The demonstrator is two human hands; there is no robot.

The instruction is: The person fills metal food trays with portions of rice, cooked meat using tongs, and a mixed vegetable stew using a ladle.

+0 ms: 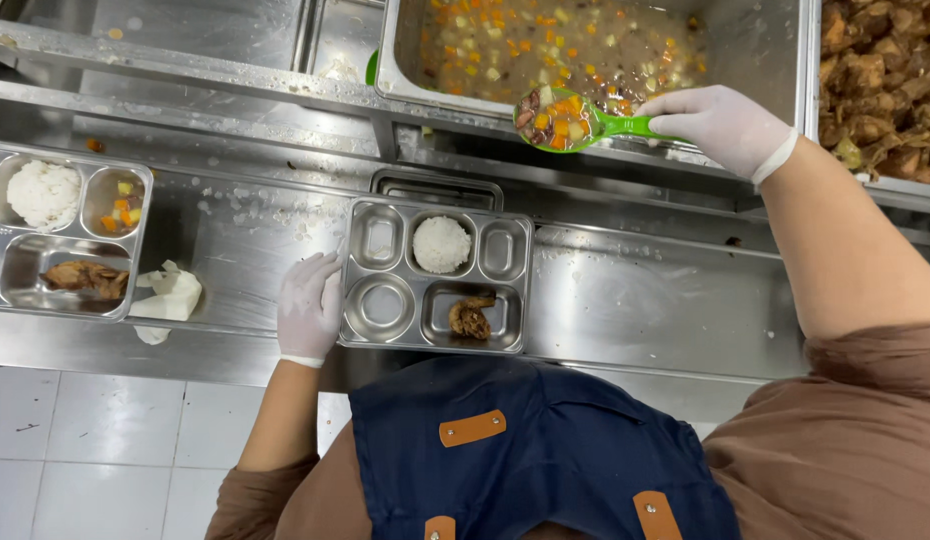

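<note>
Partly, the right hand (720, 125) hides the green ladle (565, 118) handle.

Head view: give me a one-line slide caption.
Gloved right hand lifts a green ladle of mixed vegetables while the left hand steadies a steel compartment tray.

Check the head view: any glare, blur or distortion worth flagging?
Head view: mostly sharp; the tray and the green spoon read clearly. Soft glare streaks the steel counter and the tray's empty wells. Wide-angle bend curves the counter edges and swells the right arm. The right hand in its white glove looks slightly washed out; the left hand is evenly lit. Shadows faint.
</note>
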